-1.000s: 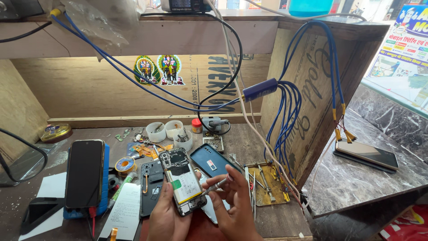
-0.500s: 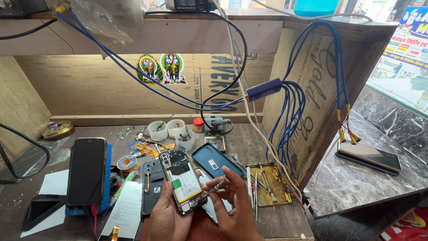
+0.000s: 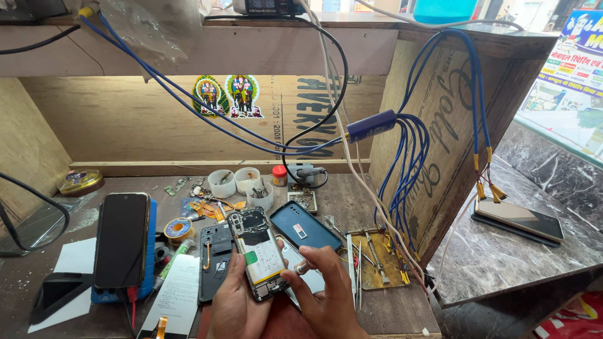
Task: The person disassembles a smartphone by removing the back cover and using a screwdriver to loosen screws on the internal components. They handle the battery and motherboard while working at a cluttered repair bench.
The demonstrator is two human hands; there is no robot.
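Our left hand (image 3: 239,301) is curled around the lower end of an opened phone (image 3: 259,254), fingers closed on its edges and thumb along the left side, so its exposed battery and circuit board face up just above the palm. Our right hand (image 3: 326,295) sits just right of it, fingers pinched shut on a thin metal tool (image 3: 300,269) whose tip touches the phone's lower right edge. Compared with a second ago, the right hand has drawn in closer to the phone and the tool now meets its edge, while the left hand's grip looks unchanged. Just beyond the right hand lies one teal back cover (image 3: 304,225) on the wooden surface (image 3: 352,201); left of the left hand lie one dark inner frame (image 3: 215,257) and, farther left, one dark-screened phone (image 3: 121,240) propped on a blue stand. Beyond both hands we count three small white cups (image 3: 239,182), and well to the right one more phone (image 3: 518,220) rests on a stone counter.
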